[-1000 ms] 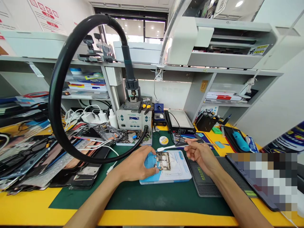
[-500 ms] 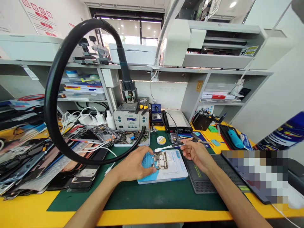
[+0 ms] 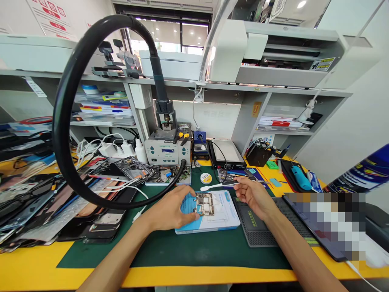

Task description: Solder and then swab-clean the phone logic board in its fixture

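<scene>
A small phone circuit board (image 3: 208, 207) lies flat on a white and blue box (image 3: 228, 221). My left hand (image 3: 172, 209) is curved at the board's left side, fingertips at its upper edge and thumb at its lower edge, steadying it. My right hand (image 3: 254, 196) pinches a slim white brush (image 3: 216, 186), much like a toothbrush. Its pale head points left, just above the board's top edge and apart from it. The bristles are too small to make out.
A thick black hose (image 3: 57, 121) loops over the left side from the hot-air station (image 3: 167, 152). Stacked phone parts (image 3: 100, 219) crowd the left. A round tin (image 3: 206, 178) sits behind the box; a grey perforated mat (image 3: 261, 239) and blue spray can (image 3: 361, 174) are right.
My right hand has shifted slightly right, drawing the brush a little down and right. My left hand stays at the board. The camera view has tilted slightly.
</scene>
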A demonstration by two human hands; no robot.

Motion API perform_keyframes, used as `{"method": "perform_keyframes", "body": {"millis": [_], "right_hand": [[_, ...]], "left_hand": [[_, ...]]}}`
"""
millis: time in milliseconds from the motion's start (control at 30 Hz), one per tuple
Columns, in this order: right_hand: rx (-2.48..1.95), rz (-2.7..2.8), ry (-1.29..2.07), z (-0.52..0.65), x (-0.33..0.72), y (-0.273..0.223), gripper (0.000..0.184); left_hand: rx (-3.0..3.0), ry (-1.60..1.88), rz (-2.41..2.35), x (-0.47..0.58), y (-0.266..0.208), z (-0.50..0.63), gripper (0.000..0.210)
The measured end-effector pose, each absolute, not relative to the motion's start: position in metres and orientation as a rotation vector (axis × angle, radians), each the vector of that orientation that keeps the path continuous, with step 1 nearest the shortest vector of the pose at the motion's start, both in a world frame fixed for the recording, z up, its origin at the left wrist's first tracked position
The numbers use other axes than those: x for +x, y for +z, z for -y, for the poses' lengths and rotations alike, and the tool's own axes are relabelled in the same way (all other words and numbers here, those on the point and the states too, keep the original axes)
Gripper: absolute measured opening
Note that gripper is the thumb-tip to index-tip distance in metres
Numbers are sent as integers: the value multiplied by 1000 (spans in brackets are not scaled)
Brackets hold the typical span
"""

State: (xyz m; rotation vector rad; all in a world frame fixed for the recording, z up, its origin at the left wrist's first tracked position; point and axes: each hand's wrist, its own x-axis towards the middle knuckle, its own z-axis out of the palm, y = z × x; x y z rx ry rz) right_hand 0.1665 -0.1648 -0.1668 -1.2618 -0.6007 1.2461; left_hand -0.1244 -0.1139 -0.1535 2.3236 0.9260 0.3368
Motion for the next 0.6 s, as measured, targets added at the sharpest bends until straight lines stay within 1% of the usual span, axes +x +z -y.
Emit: {"method": "perform_keyframes", "body": {"millis": [167, 367, 600], "right_hand": [[-1288, 649, 1275, 167, 163, -164, 35], [-1292, 602, 1246, 166, 167, -166, 30], [-1294, 639, 1273, 164, 167, -167, 33]], "left_hand": [[2305, 315, -939, -124, -153, 114, 52], [2316, 323, -929, -124, -154, 114, 51], [2307, 296, -941, -124, -155, 113, 52]]}}
